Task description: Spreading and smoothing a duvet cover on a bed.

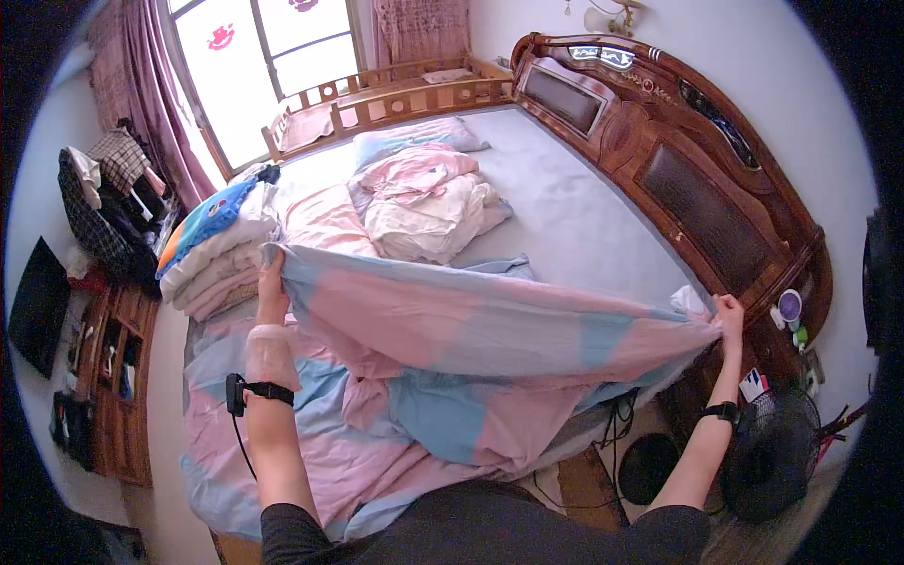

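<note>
A pink, blue and grey bed cover [452, 315] is stretched between my two raised arms above the near side of the bed. Its left top corner is gripped by my left hand [271, 268], whose fingers are closed around the cloth. My right hand [729, 318] clenches the other corner, close to the headboard. Below, the rest of the cover hangs in folds and spreads over the bed's near end. Beyond it lie a crumpled pink and white bundle of bedding [428, 207] and a pale pillow [419, 138] on the grey-white mattress sheet [574, 212].
A carved wooden headboard [678, 169] runs along the right. A stack of folded bedding [221, 240] stands at the bed's left edge. Behind the bed is a wooden railed cot [386, 99]. A black fan [772, 457] and loose cables [617, 424] are at lower right.
</note>
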### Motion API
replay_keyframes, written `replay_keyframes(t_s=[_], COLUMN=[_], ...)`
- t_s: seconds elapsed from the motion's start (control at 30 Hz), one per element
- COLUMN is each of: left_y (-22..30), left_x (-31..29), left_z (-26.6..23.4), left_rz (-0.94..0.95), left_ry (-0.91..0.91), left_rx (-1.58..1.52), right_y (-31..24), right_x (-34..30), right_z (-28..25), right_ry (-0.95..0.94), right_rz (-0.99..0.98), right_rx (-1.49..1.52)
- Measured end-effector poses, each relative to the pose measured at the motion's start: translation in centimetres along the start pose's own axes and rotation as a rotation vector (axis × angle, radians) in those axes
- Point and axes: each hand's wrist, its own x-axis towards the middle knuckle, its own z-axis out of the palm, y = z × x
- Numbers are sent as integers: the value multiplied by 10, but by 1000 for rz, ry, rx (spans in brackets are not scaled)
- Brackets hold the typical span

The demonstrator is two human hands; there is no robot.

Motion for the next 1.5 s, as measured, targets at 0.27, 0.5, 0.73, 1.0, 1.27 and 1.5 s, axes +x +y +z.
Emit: replay_keyframes(t_s=[0.27,0.5,0.73,1.0,1.27,1.5], left_y=[-7,11,18,10,24,26], left_x=[-19,-51,-43,-38,-42,-57], left_z=[8,116,137,93,105,120], left_rz=[14,83,81,105,106,100], left_ry=[-136,-198,-265,-253,-234,-269], left_rx=[-43,85,67,66,-68,104], right_y=[39,-98,-146,-109,-97,-148], right_x=[-43,-88,-222,-206,-139,-158], right_z=[55,196,312,286,238,285], right_ry=[-141,-429,-952,-1192,-773,-856], right_rz=[-81,-356,-645,-98,-321,-387], right_rx=[-814,-360,-201,-248,-499,-360])
